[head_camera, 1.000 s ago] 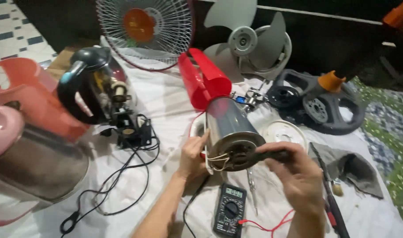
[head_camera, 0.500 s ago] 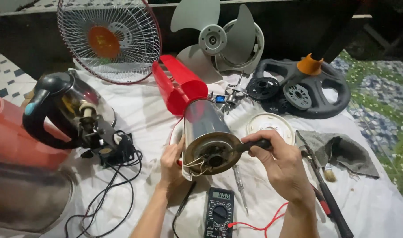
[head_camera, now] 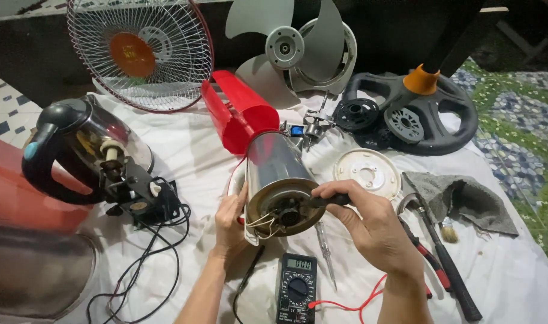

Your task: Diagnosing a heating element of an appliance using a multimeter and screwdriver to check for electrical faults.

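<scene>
A steel kettle body (head_camera: 275, 165) lies on its side on the white cloth, its round base with wires and a central part facing me. My left hand (head_camera: 229, 222) grips the left side of that base. My right hand (head_camera: 370, 225) holds a black probe (head_camera: 322, 200), its tip pressed to the centre of the base. A black multimeter (head_camera: 297, 288) with a lit display lies just below the kettle, a red lead (head_camera: 352, 305) running from it toward my right wrist.
Another black-handled kettle with wired parts (head_camera: 88, 156) lies at left. A fan grille (head_camera: 139, 51), red cover (head_camera: 238, 114), fan blade (head_camera: 289, 48) and black fan base (head_camera: 418, 114) lie behind. White disc (head_camera: 367, 174), grey rag (head_camera: 466, 201), brush, hammer (head_camera: 445, 261) and a screwdriver (head_camera: 325, 252) are at right.
The view has shifted so everything sits lower and more to the left in frame. Both hands stay on the kettle base, the probe still held at its centre.
</scene>
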